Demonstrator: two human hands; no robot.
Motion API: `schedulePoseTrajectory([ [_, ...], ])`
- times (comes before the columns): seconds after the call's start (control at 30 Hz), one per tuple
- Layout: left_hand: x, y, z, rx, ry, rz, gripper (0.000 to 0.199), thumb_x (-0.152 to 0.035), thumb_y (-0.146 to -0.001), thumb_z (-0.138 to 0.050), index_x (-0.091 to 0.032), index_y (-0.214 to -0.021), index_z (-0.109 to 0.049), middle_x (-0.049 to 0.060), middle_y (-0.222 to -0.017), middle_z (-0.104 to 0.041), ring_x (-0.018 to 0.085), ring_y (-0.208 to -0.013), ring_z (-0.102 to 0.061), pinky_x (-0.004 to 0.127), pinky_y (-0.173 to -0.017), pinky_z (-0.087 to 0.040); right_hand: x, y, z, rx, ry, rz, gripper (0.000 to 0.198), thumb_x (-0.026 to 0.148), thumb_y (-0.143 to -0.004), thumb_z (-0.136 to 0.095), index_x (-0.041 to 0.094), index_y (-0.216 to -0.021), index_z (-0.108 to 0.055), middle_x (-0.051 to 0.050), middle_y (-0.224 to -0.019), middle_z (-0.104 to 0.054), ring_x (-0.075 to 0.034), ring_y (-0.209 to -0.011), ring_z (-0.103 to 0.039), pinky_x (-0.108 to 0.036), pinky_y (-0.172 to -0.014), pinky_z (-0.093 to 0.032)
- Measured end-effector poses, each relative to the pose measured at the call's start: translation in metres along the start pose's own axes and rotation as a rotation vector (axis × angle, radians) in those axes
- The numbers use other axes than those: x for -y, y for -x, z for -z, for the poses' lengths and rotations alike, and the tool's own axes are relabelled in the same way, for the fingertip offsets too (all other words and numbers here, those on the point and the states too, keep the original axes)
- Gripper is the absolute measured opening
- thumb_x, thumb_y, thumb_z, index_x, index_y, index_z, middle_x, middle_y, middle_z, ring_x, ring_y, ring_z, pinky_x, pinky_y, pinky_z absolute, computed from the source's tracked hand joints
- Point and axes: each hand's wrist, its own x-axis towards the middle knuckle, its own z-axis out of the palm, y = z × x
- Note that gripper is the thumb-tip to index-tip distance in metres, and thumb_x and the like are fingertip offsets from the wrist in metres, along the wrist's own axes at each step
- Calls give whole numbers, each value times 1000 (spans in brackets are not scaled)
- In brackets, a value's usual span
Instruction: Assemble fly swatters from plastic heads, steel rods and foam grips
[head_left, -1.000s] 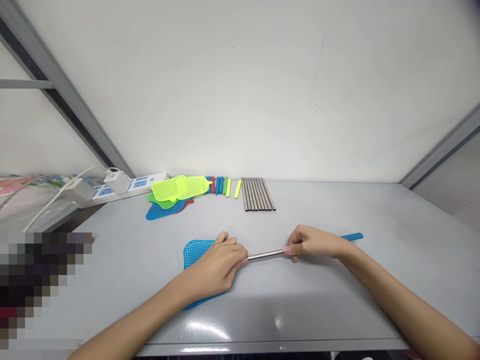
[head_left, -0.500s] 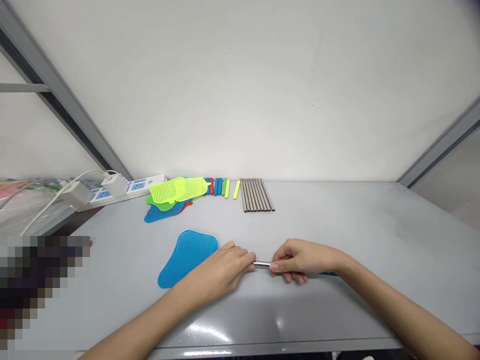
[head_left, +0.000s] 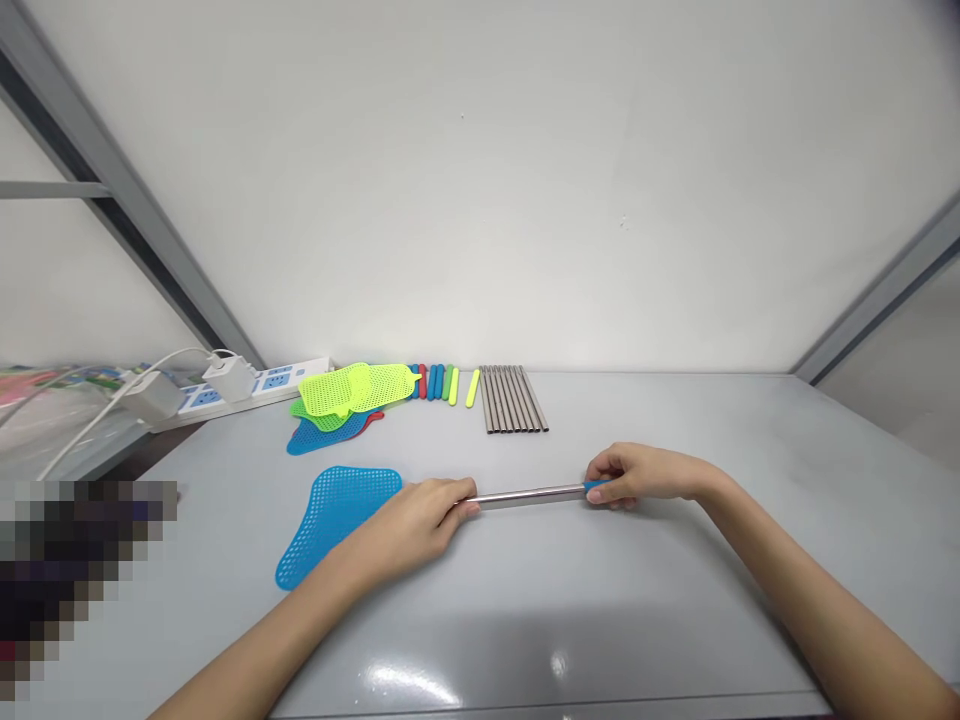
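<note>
A blue fly swatter lies across the front of the table, its meshed blue head [head_left: 341, 515] at the left. My left hand [head_left: 424, 520] is closed around the near end of its metal tube [head_left: 529, 495], covering the joint with the head. At the tube's other end, the fingers of my right hand [head_left: 626, 478] pinch the blue handle [head_left: 594, 486], most of which is hidden under the hand. Bare tube shows between my two hands.
Behind lie stacked swatter heads [head_left: 356, 388] in yellow, green, blue and red. Several coloured handles [head_left: 436, 382] and a row of metal tubes [head_left: 514, 400] are beside them, near the wall. A power strip [head_left: 277, 380] with plugged-in chargers sits at the back left.
My right hand has slid right and away from me along the tube, now at the blue handle. My left hand and the swatter head have shifted left, and more tube shows.
</note>
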Motion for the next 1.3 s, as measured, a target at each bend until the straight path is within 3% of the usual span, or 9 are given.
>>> schedulePoseTrajectory([
  [0.27, -2, -1, -6, 19, -145, 49, 41, -41, -89, -17, -18, -73, -47, 2, -66, -56, 14, -57, -51, 23, -51, -28, 3, -5, -5, -62, 49, 59, 24, 35, -73, -50, 13, -68, -58, 3, -55, -38, -8, -52, -32, -21, -49, -22],
  [0.57, -9, 1, -11, -4, -259, 4, 37, -37, -90, -19, -18, -74, -45, 0, -63, -56, 14, -52, -52, 24, -47, -25, -3, -10, -8, 126, -172, 15, 25, 32, -74, -49, 11, -66, -58, 5, -50, -28, -5, -45, -21, -22, -43, -14],
  [0.77, -16, 1, -11, 26, -295, 19, 36, -37, -90, -20, -18, -76, -47, 1, -64, -57, 15, -53, -53, 24, -47, -27, -3, -12, -11, 179, -239, -55, 24, 31, -75, -48, 11, -64, -55, 6, -46, -27, -4, -40, -18, -22, -40, -9],
  [1.07, -17, 0, -15, 23, -308, 23, 36, -38, -90, -20, -17, -76, -46, 2, -65, -57, 15, -55, -54, 24, -47, -28, 5, -10, -15, 183, -224, -69, 25, 30, -76, -45, 12, -60, -51, 7, -43, -23, -4, -39, -17, -22, -40, -10],
  [1.3, -19, 0, -12, -1, -241, 30, 35, -37, -89, -21, -17, -74, -45, 2, -69, -58, 14, -58, -54, 25, -47, -27, 8, -11, -22, 123, -98, 12, 32, 39, -79, -45, 12, -62, -51, 6, -47, -29, -5, -44, -24, -20, -43, -18],
])
